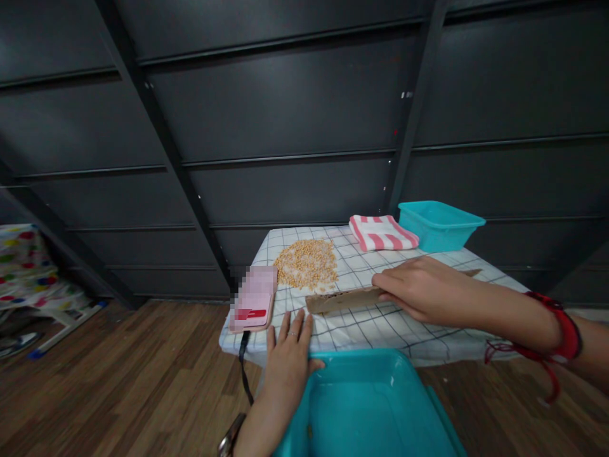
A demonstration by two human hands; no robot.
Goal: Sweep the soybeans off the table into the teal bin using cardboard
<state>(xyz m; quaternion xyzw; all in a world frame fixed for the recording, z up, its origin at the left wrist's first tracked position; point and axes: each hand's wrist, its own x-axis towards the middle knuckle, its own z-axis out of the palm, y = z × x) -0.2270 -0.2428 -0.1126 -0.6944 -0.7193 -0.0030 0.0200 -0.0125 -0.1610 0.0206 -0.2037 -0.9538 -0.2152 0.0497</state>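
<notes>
Item 1. Heap of loose yellow grain [307, 263], spread on a small table under a white cloth with a thin dark check [371, 324]; taken as reference point.

Item 2. Long flat strip of brown cardboard [340, 299], lying on the cloth just on the near side of the heap, its left end just short of the grain. The right hand [419, 289] lay over its middle, fingers pressed together and curled round the strip, holding it; a red cord bracelet [566, 330] sat on that wrist.

Item 3. Large turquoise plastic tub [371, 406], nearer than the heap, at the table's near edge. The left hand [288, 352] rested there, fingers stretched flat and slightly spread on the cloth, thumb against the tub's rim; it clasped nothing.

Item 4. Pink phone [254, 298], flat on the cloth, just left of the heap, a black cord [245, 368] hanging below it.

Item 5. Folded pink-and-white striped cloth [383, 233], right of the heap and slightly beyond it.

Item 6. Smaller turquoise plastic tub [440, 225], further right of the heap, touching the striped cloth.
</notes>
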